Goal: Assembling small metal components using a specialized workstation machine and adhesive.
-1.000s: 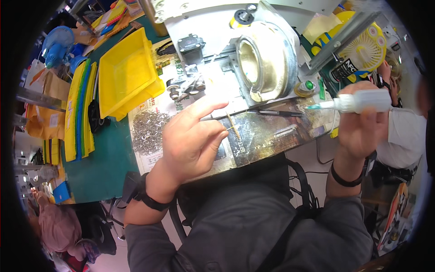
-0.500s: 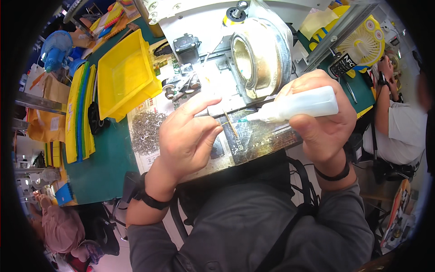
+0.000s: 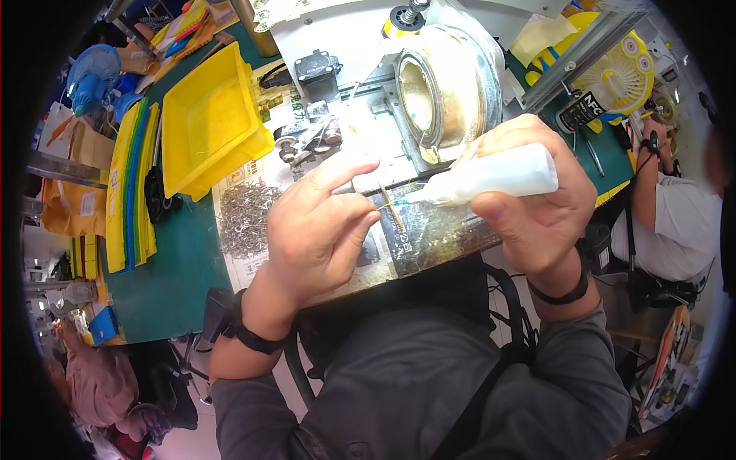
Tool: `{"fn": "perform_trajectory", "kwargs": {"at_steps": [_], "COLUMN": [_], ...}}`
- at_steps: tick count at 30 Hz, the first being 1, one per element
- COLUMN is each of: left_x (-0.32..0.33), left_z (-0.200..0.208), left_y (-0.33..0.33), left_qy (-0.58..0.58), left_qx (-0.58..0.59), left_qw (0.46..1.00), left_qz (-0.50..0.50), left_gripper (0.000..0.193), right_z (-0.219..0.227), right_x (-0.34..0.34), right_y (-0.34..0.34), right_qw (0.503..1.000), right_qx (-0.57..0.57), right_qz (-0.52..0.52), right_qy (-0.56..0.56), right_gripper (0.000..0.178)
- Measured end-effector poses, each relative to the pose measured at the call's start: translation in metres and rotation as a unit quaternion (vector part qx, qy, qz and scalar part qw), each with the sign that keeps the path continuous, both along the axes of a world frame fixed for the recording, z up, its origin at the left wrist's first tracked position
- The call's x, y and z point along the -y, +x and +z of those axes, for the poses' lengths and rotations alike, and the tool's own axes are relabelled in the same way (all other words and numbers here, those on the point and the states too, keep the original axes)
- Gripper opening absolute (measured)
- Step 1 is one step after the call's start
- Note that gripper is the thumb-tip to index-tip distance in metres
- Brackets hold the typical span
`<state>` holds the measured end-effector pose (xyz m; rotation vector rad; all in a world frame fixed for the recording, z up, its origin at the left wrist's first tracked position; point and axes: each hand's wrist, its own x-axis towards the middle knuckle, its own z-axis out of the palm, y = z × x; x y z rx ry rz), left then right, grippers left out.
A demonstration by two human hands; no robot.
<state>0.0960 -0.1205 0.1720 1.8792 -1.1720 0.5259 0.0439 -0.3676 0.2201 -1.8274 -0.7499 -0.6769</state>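
Observation:
My right hand (image 3: 556,218) is wrapped round a translucent white squeeze bottle (image 3: 498,176), tilted almost level with its nozzle to the left. At the end of the nozzle is a fine teal dispensing tip (image 3: 402,202). My left hand (image 3: 310,234) is closed in a pinch, holding a thin gold-coloured wire piece whose exact kind is too small to tell. The teal tip meets or nearly meets that piece beside a narrow brownish stick (image 3: 394,211) on the dark work plate (image 3: 445,238). Left of my left hand lies a heap of small bent metal pieces (image 3: 247,222).
A yellow plastic bin (image 3: 211,123) stands at the back left, near yellow, green and blue strips (image 3: 134,188). Ahead, a machine with a large ring-shaped wheel (image 3: 456,92) borders the work spot. A yellow fan (image 3: 617,73) and a co-worker's arm (image 3: 648,180) are at right.
The bottle has shifted slightly left in my right hand, bringing its teal tip up to the wire piece and brownish stick. My left hand keeps its pinch almost in place.

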Motion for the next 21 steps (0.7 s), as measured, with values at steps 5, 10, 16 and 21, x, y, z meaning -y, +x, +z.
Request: {"fn": "perform_trajectory", "kwargs": {"at_steps": [5,10,16,21], "left_x": [0.001,-0.003,0.004,-0.001], "left_z": [-0.001,0.001,-0.001,-0.002], "left_y": [0.001,0.000,0.002,-0.006], "left_qy": [-0.002,-0.004,0.007,0.030], "left_qx": [0.003,-0.003,-0.004,-0.039], "left_qw": [1.000,1.000,1.000,0.998], "left_qz": [-0.002,0.004,0.003,0.027], "left_gripper": [0.016,0.016,0.016,0.010], "right_z": [-0.001,-0.004,-0.006,0.006], "right_x": [-0.001,0.011,0.093,0.190], "right_y": [-0.002,-0.009,-0.032,-0.029], "right_qw": [1.000,0.996,0.991,0.941], "right_qx": [-0.013,-0.019,0.033,-0.001], "right_qz": [-0.019,-0.075,-0.014,-0.237], "right_qy": [-0.013,0.043,0.128,0.243], "right_gripper": [0.033,0.038,0.036,0.031]}}
